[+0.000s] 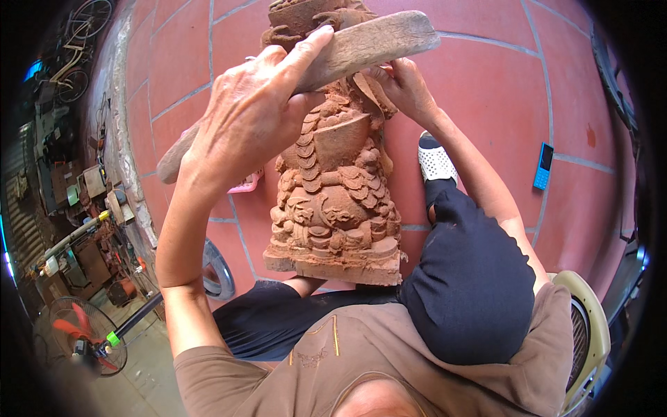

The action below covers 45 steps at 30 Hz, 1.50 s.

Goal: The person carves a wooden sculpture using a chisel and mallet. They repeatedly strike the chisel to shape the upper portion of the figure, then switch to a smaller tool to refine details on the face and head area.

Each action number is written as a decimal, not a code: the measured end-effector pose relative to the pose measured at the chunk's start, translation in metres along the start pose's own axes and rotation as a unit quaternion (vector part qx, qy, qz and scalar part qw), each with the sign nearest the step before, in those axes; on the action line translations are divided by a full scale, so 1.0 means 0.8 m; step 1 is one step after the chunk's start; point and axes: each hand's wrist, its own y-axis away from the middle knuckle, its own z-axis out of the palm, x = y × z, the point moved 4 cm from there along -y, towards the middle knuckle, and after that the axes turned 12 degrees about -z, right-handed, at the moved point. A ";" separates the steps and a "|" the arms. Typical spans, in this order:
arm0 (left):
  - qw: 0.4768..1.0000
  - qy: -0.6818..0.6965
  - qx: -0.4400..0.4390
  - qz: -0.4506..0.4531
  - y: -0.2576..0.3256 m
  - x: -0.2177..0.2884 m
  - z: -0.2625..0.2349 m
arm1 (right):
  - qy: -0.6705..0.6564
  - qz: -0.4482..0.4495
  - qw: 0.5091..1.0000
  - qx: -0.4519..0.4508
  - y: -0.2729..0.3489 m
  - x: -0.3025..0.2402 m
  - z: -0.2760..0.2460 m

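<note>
Head view: left hand (pixel 251 111) clasps wooden bar (pixel 379 43); right hand (pixel 408 89) curled at carving (pixel 339 142), grasp unclear.

A brown short-sleeved shirt (pixel 389 340) fills the bottom of the frame, with a rounded neckline (pixel 349 390) at lower centre. Left of that sit a small darker chest motif (pixel 313 359) and a thin yellow strip (pixel 335 333). Dark, creased trousers (pixel 472 278) spread across the lower middle. A white shoe (pixel 438 167), right of centre, is dotted with holes. Both forearms are bare.
</note>
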 end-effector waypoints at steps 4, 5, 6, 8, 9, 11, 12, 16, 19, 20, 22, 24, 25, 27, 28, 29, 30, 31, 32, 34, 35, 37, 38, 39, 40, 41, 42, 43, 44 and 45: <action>0.989 0.139 0.021 -0.041 0.004 0.003 -0.019 | -0.114 -0.002 0.992 0.059 0.008 -0.021 -0.001; 0.978 0.195 0.010 -0.072 0.004 0.003 -0.020 | -0.126 -0.012 0.989 0.078 0.015 -0.022 0.000; 0.978 0.205 0.031 -0.021 -0.001 0.002 -0.024 | -0.137 -0.023 0.986 0.095 0.020 -0.024 -0.001; 0.973 0.218 0.060 0.041 -0.004 0.007 -0.035 | -0.155 -0.004 0.984 0.089 0.025 -0.028 0.001; 0.971 0.222 0.066 0.052 -0.004 0.011 -0.038 | -0.163 0.005 0.983 0.085 0.026 -0.029 0.002; 0.967 0.229 0.076 0.075 -0.004 0.020 -0.040 | -0.113 -0.028 0.990 0.078 0.018 -0.031 0.004; 0.967 0.229 0.078 0.074 -0.004 0.020 -0.037 | -0.087 -0.045 0.992 0.075 0.015 -0.032 0.005; 0.982 0.178 0.058 0.027 0.010 0.007 -0.004 | -0.008 -0.045 0.997 0.065 0.011 -0.043 0.005; 0.997 0.073 0.002 -0.005 0.014 0.000 0.016 | 0.014 -0.047 0.996 0.068 0.018 -0.031 0.005; 0.999 0.048 0.003 -0.003 0.015 0.001 0.015 | 0.028 -0.050 0.997 0.059 0.020 -0.031 0.003; 0.999 0.027 0.020 0.011 0.012 0.004 0.010 | 0.026 -0.052 0.996 0.062 0.021 -0.030 0.003; 0.993 0.113 0.028 0.023 0.010 0.011 0.004 | -0.004 -0.051 0.995 0.088 0.023 -0.024 0.004; 0.987 0.154 0.031 0.028 0.010 0.013 0.001 | -0.009 -0.054 0.995 0.083 0.022 -0.023 0.005; 0.994 0.103 -0.025 -0.024 0.013 0.010 0.005 | -0.019 -0.061 0.995 0.074 0.021 -0.022 0.006; 0.994 0.079 -0.053 -0.049 0.014 0.008 0.007 | 0.006 -0.059 0.997 0.055 0.023 -0.018 0.006; 0.996 0.037 -0.063 -0.047 0.013 0.011 0.007 | 0.031 -0.056 0.997 0.035 0.025 -0.014 0.005; 0.996 -0.005 -0.073 -0.045 0.011 0.015 0.005 | 0.056 -0.053 0.997 0.015 0.027 -0.010 0.005; 0.994 -0.047 -0.084 -0.043 0.010 0.017 0.004 | 0.024 -0.049 0.998 0.040 0.026 -0.012 0.005; 0.998 0.004 -0.058 -0.030 0.009 0.018 0.002 | -0.008 -0.045 0.997 0.065 0.025 -0.014 0.007; 0.995 0.104 -0.007 -0.004 0.008 0.018 -0.002 | -0.055 -0.030 0.994 0.094 0.024 -0.016 0.008; 0.994 0.110 -0.014 -0.012 0.010 0.017 0.000 | -0.070 -0.020 0.992 0.098 0.024 -0.017 0.009; 0.991 0.126 -0.027 -0.024 0.013 0.015 0.006 | -0.060 -0.017 0.994 0.090 0.026 -0.015 0.008; 0.994 0.080 -0.056 -0.037 0.012 0.015 0.010 | -0.035 -0.024 0.996 0.077 0.031 -0.011 0.006; 0.995 0.034 -0.085 -0.050 0.010 0.017 0.013 | -0.009 -0.031 0.997 0.064 0.034 -0.008 0.004; 0.991 -0.015 -0.115 -0.066 0.011 0.017 0.015 | -0.038 -0.016 0.997 0.059 0.033 -0.010 0.005; 0.993 0.014 -0.095 -0.061 0.010 0.016 0.011 | -0.068 0.000 0.996 0.055 0.033 -0.014 0.005; 0.995 0.043 -0.076 -0.057 0.010 0.014 0.008 | -0.097 0.017 0.994 0.051 0.035 -0.018 0.006; 0.995 0.072 -0.055 -0.050 0.009 0.012 0.003 | -0.098 -0.011 0.993 0.067 0.039 -0.023 0.005; 0.993 0.115 -0.026 -0.025 0.009 0.013 -0.002 | -0.099 -0.039 0.991 0.083 0.046 -0.027 0.004; 0.991 0.133 0.001 -0.007 0.009 0.011 -0.007 | -0.100 -0.067 0.988 0.098 0.052 -0.034 0.004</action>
